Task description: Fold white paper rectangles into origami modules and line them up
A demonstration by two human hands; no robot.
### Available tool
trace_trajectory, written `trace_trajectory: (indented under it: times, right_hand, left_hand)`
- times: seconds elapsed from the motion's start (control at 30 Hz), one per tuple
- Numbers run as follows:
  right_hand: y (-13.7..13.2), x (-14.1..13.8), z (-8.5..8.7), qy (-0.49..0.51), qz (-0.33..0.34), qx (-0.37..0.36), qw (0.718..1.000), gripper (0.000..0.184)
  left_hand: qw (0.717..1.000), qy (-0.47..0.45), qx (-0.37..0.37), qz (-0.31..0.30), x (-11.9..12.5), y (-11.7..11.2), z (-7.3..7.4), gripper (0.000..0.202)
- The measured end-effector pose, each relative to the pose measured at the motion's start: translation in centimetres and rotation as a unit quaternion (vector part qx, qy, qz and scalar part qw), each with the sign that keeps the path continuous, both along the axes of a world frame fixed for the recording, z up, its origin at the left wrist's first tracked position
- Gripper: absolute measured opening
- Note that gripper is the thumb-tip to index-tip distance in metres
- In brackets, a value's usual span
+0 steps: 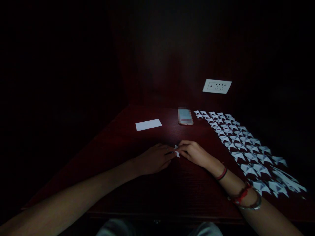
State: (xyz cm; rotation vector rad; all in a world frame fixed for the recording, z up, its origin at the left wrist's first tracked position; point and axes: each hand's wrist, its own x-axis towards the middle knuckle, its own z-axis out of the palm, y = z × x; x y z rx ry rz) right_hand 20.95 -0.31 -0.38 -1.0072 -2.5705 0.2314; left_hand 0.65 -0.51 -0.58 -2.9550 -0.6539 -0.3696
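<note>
My left hand point(155, 159) and my right hand point(194, 152) meet at the middle of a dark red wooden table point(123, 154). Both pinch a small white folded paper piece point(176, 151) between their fingertips, just above the tabletop. A ring shows on a finger of my left hand. My right wrist wears red and dark bands and a metal bangle. The room is very dark, so the exact fold of the paper is hard to make out.
A flat white paper slip point(148, 124) lies at the back left. A phone point(185, 116) rests at the back centre. Several rows of small folded paper pieces point(246, 147) cover the right side. A white wall socket plate point(217, 86) sits behind.
</note>
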Motion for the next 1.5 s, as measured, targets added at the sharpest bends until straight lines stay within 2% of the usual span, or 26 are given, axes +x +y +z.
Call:
trace_trajectory:
  times: [0.23, 0.47, 0.83, 0.97, 1.17, 1.3, 1.5]
  right_hand:
    - [-1.3, 0.0, 0.9, -0.086, -0.008, 0.042, 0.995, 0.023]
    - [-0.4, 0.4, 0.5, 0.006, 0.016, -0.019, 1.0, 0.03]
    - [-0.6, 0.8, 1.1, 0.005, 0.033, -0.011, 0.999, 0.04]
    - [-0.6, 0.7, 0.6, -0.01, 0.039, 0.002, 0.999, 0.034]
    - [-0.9, 0.0, 0.5, -0.059, -0.007, 0.031, 0.998, 0.027]
    - [-1.0, -0.1, 0.5, -0.011, -0.031, 0.01, 0.999, 0.026]
    - [-0.9, 0.4, 0.5, 0.07, -0.001, -0.023, 0.997, 0.032]
  left_hand:
    - [0.999, 0.003, 0.007, 0.033, -0.1, -0.6, 0.0, 0.034]
    - [0.999, 0.007, -0.011, 0.029, -0.2, -0.6, 0.3, 0.033]
    - [0.999, -0.007, -0.032, 0.04, -0.2, -0.8, 0.6, 0.03]
    - [0.999, -0.004, -0.029, 0.038, -0.2, -0.7, 0.4, 0.03]
    - [0.999, -0.007, -0.03, 0.029, 0.2, -0.4, 0.7, 0.027]
    - [0.999, -0.003, -0.035, 0.018, 0.4, -0.1, 1.1, 0.024]
    - [0.999, -0.019, -0.034, 0.008, -0.3, -0.2, 0.9, 0.028]
